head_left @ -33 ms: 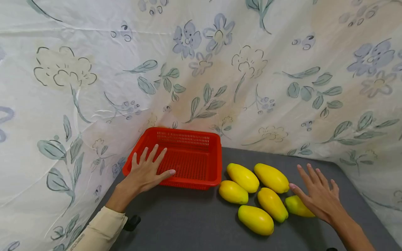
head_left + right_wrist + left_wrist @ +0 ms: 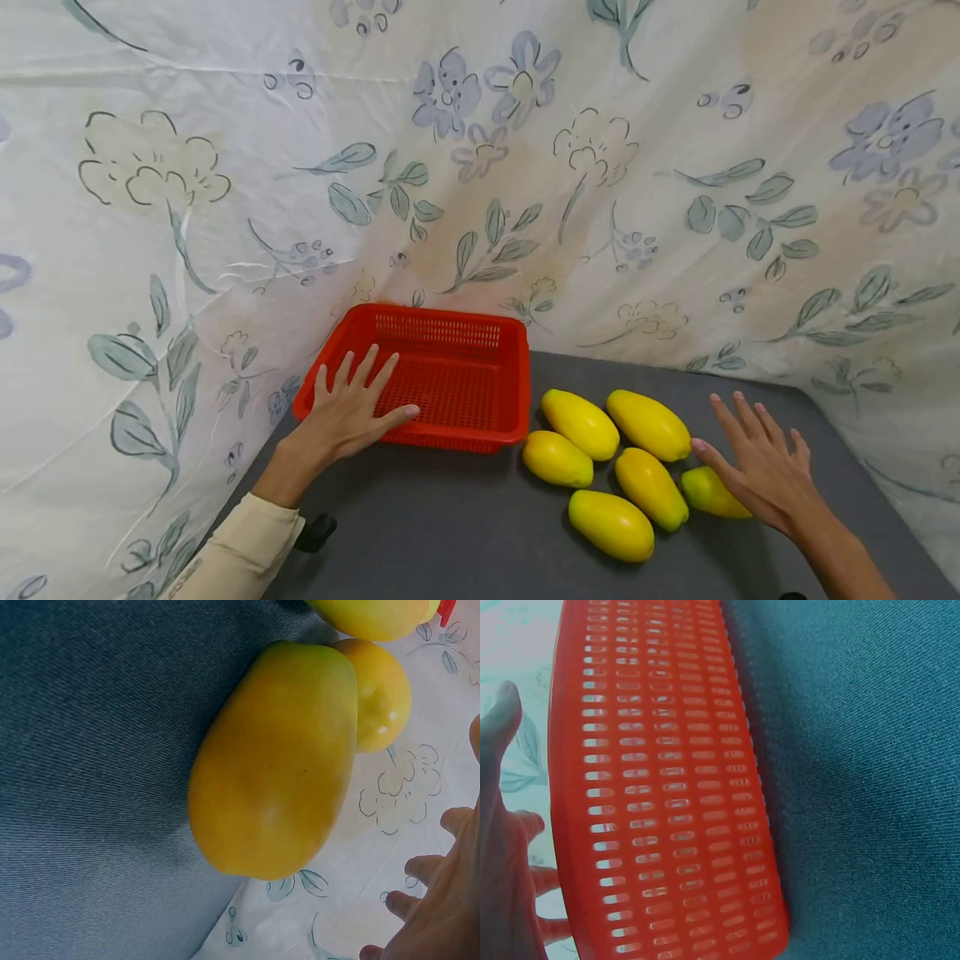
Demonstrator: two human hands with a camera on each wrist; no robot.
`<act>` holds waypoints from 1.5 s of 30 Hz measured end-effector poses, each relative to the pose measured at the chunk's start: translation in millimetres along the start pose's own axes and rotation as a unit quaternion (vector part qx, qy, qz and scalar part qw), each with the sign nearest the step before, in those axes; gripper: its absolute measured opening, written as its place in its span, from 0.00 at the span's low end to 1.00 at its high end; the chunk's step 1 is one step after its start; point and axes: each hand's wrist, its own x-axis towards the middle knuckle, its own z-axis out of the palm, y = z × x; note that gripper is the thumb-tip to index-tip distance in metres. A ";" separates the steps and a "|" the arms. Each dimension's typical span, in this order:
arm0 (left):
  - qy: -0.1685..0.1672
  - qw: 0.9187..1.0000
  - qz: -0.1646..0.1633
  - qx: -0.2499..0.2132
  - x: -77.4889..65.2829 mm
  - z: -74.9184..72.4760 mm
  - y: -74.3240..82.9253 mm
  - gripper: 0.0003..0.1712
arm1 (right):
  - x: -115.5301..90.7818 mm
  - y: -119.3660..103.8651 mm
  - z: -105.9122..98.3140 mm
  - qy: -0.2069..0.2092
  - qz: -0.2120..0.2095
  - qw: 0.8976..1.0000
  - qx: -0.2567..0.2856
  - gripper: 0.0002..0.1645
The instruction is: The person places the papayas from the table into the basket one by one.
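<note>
A red plastic basket [image 2: 517, 392] with slotted walls stands at the back left of the grey table, with no fruit inside it. Over its front left corner my left hand [image 2: 347, 410] is spread, fingers extended and holding nothing. The left wrist view shows the basket's slotted side [image 2: 571, 787] beside that hand. Several yellow oblong fruits with greenish ends, like papayas, lie right of the basket. My right hand [image 2: 768, 471] hovers with spread fingers above the rightmost fruit [image 2: 705, 492], partly hiding it. In the right wrist view, a large fruit [image 2: 274, 765] lies apart from the fingers.
The grey table [image 2: 435, 525] extends in front of the basket. A white flowered cloth [image 2: 480, 208] hangs behind and along both sides. Near the left wrist there is a small black object [image 2: 315, 533]. One fruit [image 2: 611, 525] lies closest to the front.
</note>
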 end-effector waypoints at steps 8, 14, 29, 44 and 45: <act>0.004 1.000 0.000 0.008 -4.3 -2.6 -1.3 0.56 | -4.0 2.2 -0.3 -0.002 0.003 1.000 0.011 0.55; 0.005 1.000 0.002 0.009 -6.3 -2.6 -2.1 0.55 | -6.9 1.7 1.0 -0.002 0.004 1.000 0.016 0.55; 0.057 0.996 0.042 0.059 -19.0 1.0 -9.8 0.46 | -14.6 5.5 4.3 -0.029 0.010 0.999 0.016 0.56; 0.058 0.996 0.037 0.061 -45.8 8.6 -26.5 0.40 | -24.5 13.0 7.1 -0.042 0.029 0.999 0.017 0.58; 0.059 0.996 0.037 0.059 -46.2 9.4 -27.4 0.40 | -25.0 13.5 7.4 -0.042 0.030 0.998 0.019 0.58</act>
